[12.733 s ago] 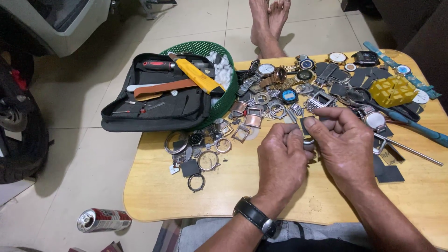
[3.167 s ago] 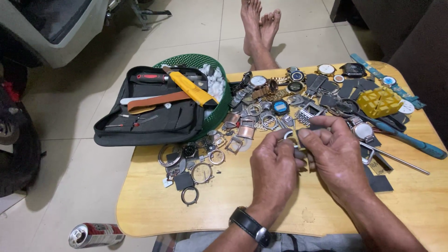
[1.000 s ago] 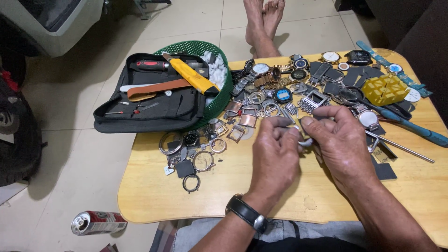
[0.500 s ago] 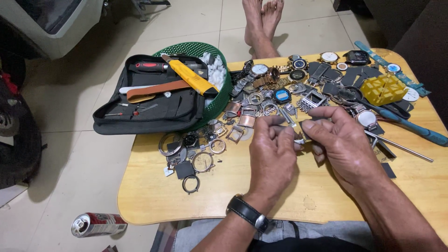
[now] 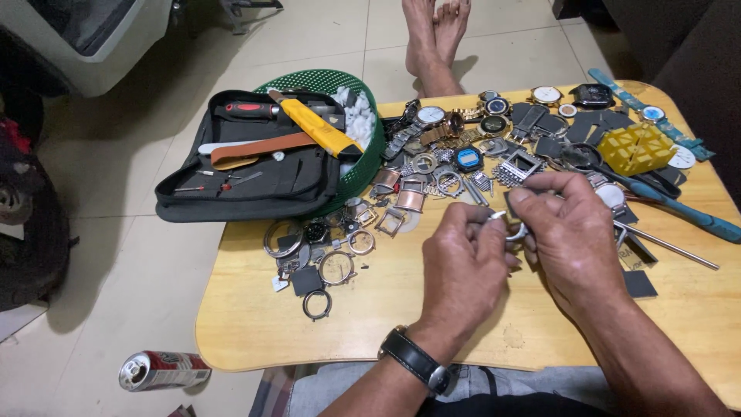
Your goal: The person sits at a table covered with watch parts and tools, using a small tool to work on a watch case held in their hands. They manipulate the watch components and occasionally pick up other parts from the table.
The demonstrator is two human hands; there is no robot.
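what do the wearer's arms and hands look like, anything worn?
Both forearms are bare, with no sleeves in view. The left hand has a black wristwatch with a dark strap on its wrist. The right hand shows no glove, ring or wrist wear.

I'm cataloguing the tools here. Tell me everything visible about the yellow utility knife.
The yellow utility knife has a long, plastic-looking yellow body with a short grey blade tip showing at its upper-left end. It lies diagonally, resting across the open black tool pouch and the rim of the green basket. Neither hand touches it.
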